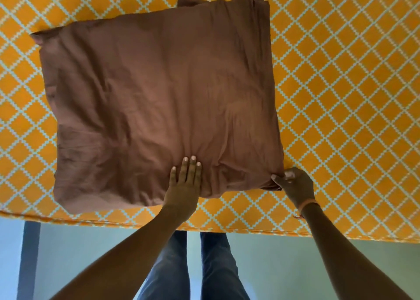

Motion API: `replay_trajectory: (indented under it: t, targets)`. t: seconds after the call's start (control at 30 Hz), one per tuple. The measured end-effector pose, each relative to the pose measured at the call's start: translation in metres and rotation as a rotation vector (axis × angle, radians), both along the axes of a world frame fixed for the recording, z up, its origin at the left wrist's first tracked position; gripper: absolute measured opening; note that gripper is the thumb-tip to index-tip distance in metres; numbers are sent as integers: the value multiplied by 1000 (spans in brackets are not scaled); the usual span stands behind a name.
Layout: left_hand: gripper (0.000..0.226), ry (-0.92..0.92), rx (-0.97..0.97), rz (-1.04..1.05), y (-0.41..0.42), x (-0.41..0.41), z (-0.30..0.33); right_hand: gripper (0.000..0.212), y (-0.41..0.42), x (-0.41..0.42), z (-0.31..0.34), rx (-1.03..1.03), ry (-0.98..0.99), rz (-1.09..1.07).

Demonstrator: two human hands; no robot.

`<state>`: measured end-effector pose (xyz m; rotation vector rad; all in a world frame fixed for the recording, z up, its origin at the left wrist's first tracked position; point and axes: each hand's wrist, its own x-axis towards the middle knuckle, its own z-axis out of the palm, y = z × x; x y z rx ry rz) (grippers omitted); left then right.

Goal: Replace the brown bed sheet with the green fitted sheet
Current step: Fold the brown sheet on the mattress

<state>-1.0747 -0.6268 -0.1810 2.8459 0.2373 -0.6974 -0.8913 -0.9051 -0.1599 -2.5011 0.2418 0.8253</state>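
Note:
The brown bed sheet (159, 95) lies folded into a thick, rough square on the orange mattress (341, 95) with its white diamond pattern. My left hand (185, 181) presses flat on the fold's near edge, fingers straight and together. My right hand (293, 183) pinches the fold's near right corner between thumb and fingers. Several layers of the fold show stacked at the far right corner. No green sheet is in view.
The mattress's near edge (204, 227) runs across the frame just in front of my legs (197, 265). A dark vertical bar (28, 254) stands at the lower left over a pale floor (91, 242). An orange band circles my right wrist (306, 205).

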Motion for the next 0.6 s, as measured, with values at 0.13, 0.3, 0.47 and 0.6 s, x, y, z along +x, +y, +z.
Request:
replay_trajectory:
  t: [0.13, 0.3, 0.47, 0.6]
  targets:
    - [74, 21, -8, 47, -17, 12, 4, 40, 20, -16, 6, 118, -205, 81]
    - [68, 41, -13, -105, -12, 3, 6, 36, 1, 4, 4, 12, -218, 245]
    - [69, 44, -21, -150, 14, -6, 8, 14, -16, 19, -5, -85, -50, 75]
    - [79, 32, -26, -66, -3, -10, 18, 45, 17, -8, -2, -129, -132, -226]
